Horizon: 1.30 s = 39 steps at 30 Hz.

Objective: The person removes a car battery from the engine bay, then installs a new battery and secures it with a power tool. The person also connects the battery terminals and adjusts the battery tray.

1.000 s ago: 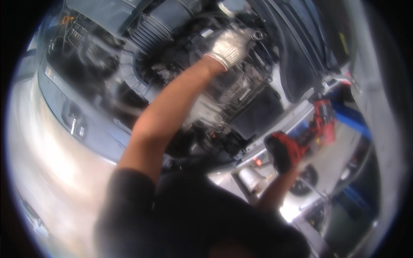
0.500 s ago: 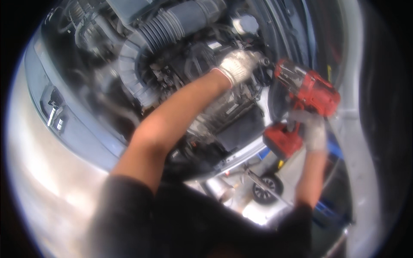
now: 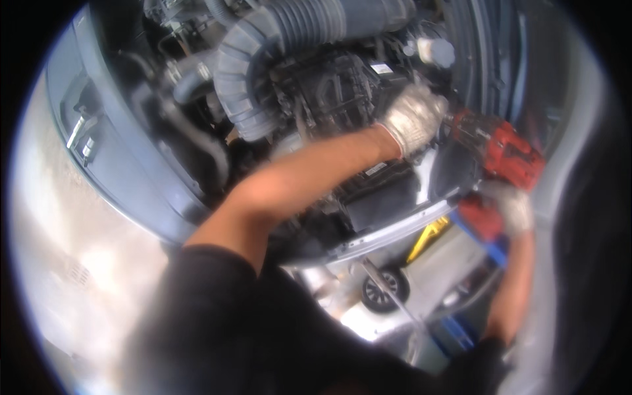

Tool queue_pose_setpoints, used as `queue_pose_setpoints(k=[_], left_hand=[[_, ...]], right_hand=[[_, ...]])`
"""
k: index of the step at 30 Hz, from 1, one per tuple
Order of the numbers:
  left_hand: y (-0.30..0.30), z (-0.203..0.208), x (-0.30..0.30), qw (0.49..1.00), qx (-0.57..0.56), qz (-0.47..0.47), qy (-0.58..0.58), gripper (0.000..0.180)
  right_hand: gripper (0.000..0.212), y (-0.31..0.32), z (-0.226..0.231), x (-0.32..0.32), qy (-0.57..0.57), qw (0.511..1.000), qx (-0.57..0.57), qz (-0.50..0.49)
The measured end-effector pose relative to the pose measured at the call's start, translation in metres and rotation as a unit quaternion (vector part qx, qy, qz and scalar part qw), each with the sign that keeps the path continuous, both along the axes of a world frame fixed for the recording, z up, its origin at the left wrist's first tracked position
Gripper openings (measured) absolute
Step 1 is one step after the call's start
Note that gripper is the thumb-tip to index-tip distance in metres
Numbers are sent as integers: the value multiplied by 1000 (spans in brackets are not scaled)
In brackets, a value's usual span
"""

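Currently, the red power tool is gripped in the right hand, its nose just beside the left hand over the engine; what the left's curled fingers hold cannot be told.

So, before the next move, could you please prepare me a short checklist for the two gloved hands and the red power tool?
1. Right hand closed on the red power tool: ok.
2. Gloves on both hands: ok.
3. Left hand well clear of the tool's nose: not ok, it is right by the nose.
4. Nose properly seated on something: cannot tell, its tip is blurred at the left hand.
5. Finger off the trigger: cannot tell, too blurred.
6. Ribbed grey hose clear of the tool: ok, the two are apart.
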<state>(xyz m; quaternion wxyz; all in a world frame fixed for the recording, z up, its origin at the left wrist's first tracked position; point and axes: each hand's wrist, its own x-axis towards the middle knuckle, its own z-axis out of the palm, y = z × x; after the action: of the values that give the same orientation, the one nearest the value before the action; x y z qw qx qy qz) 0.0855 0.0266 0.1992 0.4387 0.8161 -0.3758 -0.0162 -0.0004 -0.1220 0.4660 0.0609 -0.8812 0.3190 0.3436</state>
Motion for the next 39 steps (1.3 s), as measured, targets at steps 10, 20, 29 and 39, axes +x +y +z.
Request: queue_pose_setpoints(k=[10,20,29,39], left_hand=[[-46,8,-24,910,-324,192,171,16],[-38,13,-35,931,-221,115,267,23],[-43,2,-28,933,-262,143,201,20],[-50,-4,-25,943,-243,87,210,34]], right_hand=[[31,-79,7,4,-27,997,-13,68],[76,-52,3,5,-130,955,44,265],[67,-53,6,7,-104,974,34,197],[59,-66,11,27,-96,972,15,214]])
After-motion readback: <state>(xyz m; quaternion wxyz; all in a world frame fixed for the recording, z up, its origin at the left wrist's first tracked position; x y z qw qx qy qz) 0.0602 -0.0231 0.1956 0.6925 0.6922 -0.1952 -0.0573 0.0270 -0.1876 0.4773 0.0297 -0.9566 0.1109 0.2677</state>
